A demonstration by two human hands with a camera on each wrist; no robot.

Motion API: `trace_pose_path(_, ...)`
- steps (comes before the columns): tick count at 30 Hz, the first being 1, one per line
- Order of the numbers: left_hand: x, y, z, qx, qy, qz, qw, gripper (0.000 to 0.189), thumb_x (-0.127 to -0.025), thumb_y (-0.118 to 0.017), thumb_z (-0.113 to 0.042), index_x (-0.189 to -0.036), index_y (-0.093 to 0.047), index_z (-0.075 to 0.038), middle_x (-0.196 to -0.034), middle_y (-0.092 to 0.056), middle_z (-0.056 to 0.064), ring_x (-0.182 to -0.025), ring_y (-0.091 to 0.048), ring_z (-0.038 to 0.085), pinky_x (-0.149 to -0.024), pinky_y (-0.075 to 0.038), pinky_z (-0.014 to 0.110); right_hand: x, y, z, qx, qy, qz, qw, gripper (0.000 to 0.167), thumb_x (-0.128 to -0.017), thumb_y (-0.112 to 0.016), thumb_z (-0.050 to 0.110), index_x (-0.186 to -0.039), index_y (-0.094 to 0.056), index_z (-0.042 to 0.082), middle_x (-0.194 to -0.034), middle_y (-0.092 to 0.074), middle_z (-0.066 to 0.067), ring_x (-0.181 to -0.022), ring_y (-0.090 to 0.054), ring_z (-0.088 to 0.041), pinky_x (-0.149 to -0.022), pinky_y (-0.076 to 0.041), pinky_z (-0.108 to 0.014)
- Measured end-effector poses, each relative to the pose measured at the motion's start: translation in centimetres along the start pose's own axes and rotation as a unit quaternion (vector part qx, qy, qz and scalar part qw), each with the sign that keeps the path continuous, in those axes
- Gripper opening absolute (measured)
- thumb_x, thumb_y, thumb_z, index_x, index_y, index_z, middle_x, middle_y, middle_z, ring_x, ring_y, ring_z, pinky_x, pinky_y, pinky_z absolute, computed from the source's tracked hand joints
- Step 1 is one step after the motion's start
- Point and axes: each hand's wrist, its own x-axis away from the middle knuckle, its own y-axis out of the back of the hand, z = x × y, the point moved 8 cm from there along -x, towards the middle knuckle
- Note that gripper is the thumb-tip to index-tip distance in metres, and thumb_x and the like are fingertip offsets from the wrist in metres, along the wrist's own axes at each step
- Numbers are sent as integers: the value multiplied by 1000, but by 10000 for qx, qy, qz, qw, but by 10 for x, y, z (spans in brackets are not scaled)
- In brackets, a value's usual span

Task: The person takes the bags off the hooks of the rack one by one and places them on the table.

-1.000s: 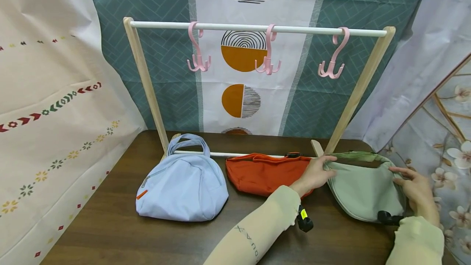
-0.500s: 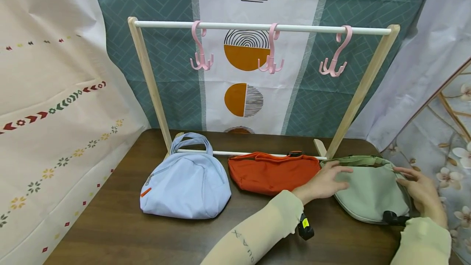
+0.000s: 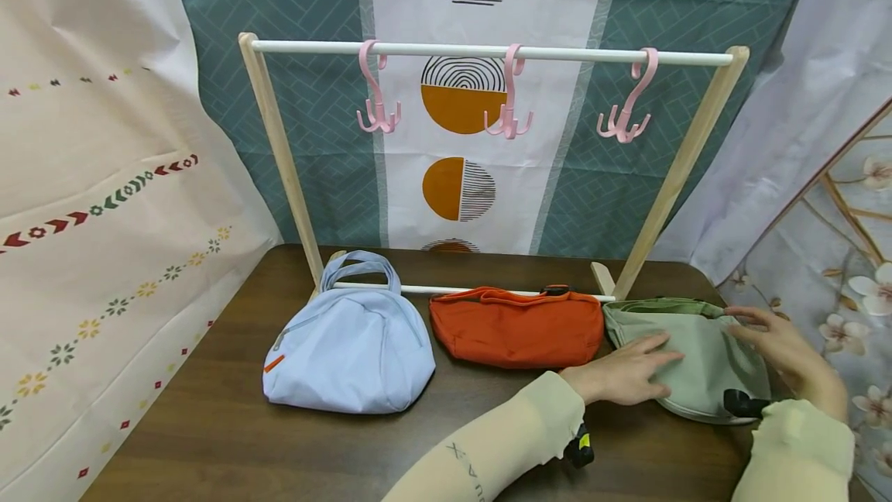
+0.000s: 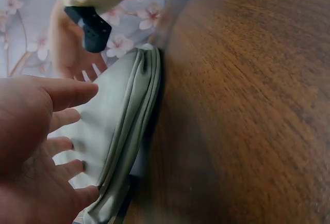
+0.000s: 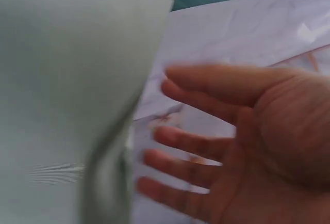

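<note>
A sage-green bag [image 3: 711,351] lies at the right end of the table, its top edge towards the rack. My left hand [image 3: 627,372] is over its lower left side with fingers extended. In the left wrist view, those fingertips [image 4: 77,164] reach the bag's front without curling round it. At the bag's upper right corner is my right hand [image 3: 783,347]. The right wrist view shows its fingers [image 5: 191,144] spread beside the bag's edge [image 5: 111,167], holding nothing. Left of the green bag sits an orange-red bag [image 3: 516,331], then a light blue handbag [image 3: 351,355] with its handles up.
Behind the bags stands a wooden rack with a white top bar [image 3: 439,49]. Three pink hooks, the left [image 3: 376,95], middle [image 3: 509,99] and right [image 3: 627,103], hang from it. Patterned cloths enclose the brown table [image 3: 279,455] at the back and sides.
The left hand has left the green bag's upper left corner and come down over its front. The bag's strap has dropped towards the opening. The right hand has shifted slightly up.
</note>
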Motion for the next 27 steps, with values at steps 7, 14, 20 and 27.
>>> trace_pose_path(7,2,-4,4,25,148,52,9999,60,-108,-55,-43,-163,-33,-33,-173,-9,-9,-156,-6,1,-119,-13,15,-7,-28,14,775,10,1269,9889,87,-109,-47,44,-156,-5,-15,-146,-7,-58,-129,-20,-76,-95,-40,-75)
trace_pose_path(14,2,-8,9,126,316,193,9992,58,-107,-56,-44,-162,-36,-37,-171,-16,-11,-156,-7,2,-120,-16,18,-19,-36,11,1202,-181,1051,9870,102,-105,-48,58,-151,-8,-24,-146,-2,-59,-132,-9,-77,-101,-25,-83)
trace_pose_path(20,3,-6,14,352,287,174,9988,56,-107,-57,-42,-160,-40,-36,-170,-19,-9,-156,-9,2,-121,-17,20,-19,-35,13,1281,-108,993,9867,101,-106,-46,58,-150,-10,-25,-145,-3,-59,-131,-11,-78,-99,-26,-83)
trace_pose_path(27,14,8,20,1037,62,-20,9946,50,-108,-57,-36,-157,-47,-33,-167,-29,-11,-154,-14,0,-120,-23,22,-15,-26,23,1039,265,837,9907,83,-109,-51,44,-156,-13,-13,-147,-5,-58,-130,-14,-77,-94,-30,-83)
